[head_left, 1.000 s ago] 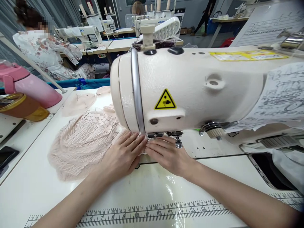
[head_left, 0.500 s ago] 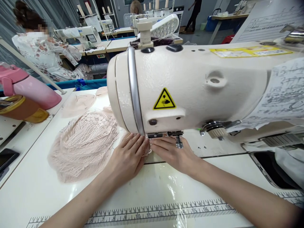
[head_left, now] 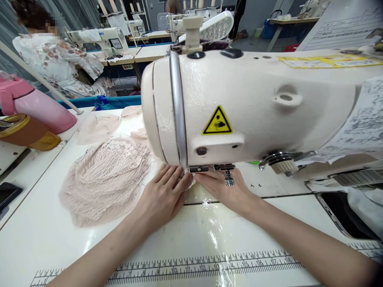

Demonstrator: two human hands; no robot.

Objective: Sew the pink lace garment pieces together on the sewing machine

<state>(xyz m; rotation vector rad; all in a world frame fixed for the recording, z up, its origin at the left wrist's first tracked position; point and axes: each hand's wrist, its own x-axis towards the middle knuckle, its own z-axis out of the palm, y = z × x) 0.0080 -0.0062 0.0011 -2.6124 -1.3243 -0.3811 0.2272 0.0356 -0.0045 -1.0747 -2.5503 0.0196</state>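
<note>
While both hands lie flat, left hand (head_left: 163, 197) and right hand (head_left: 227, 191) press pink lace piece (head_left: 188, 181), grip unclenched, steadying it under the sewing machine (head_left: 248, 107); needle apparently hidden. More lace (head_left: 104, 179) heaped left on the surface (head_left: 44, 239).

A big cream sewing machine (head_left: 254, 103) stands on the white bench (head_left: 36, 239). Right under its head, the left hand (head_left: 161, 197) and right hand (head_left: 226, 191) lie flat, pressing a small piece of pink lace (head_left: 189, 183). A pile of pink lace (head_left: 104, 179) lies left of the machine.
</note>
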